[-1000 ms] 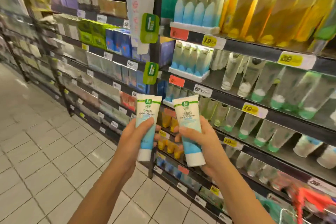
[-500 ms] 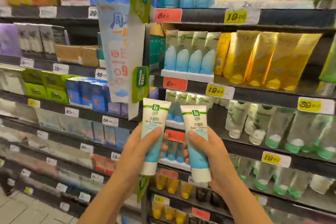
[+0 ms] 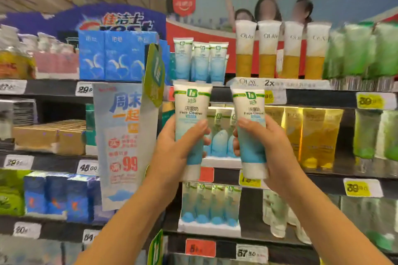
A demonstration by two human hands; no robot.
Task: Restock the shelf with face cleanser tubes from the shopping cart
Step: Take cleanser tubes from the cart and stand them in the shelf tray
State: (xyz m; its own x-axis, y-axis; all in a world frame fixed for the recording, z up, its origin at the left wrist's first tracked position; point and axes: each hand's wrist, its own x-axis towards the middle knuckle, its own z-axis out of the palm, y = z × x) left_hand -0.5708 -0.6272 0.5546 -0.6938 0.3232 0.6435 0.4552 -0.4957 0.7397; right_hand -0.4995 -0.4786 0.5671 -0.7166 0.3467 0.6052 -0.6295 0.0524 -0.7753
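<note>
Two face cleanser tubes are held upright, caps down, side by side and a little apart, in front of the shelving. The left tube (image 3: 189, 122) sits in the left hand (image 3: 172, 155), whose grip is wrapped round its lower blue half with the thumb across the front. The right tube (image 3: 249, 127) sits in the right hand (image 3: 274, 148), gripped the same way. Both are just below the row of matching tubes (image 3: 200, 62) standing on the top shelf (image 3: 318, 97). Right of that row stand Olay tubes (image 3: 280, 49), then green tubes (image 3: 357, 49). Left of it are blue boxes (image 3: 116, 56), and below-left hangs a paper promotion sign (image 3: 120, 140). Below the row, behind the held tubes, more like them stand in a white tray (image 3: 219, 160).
</note>
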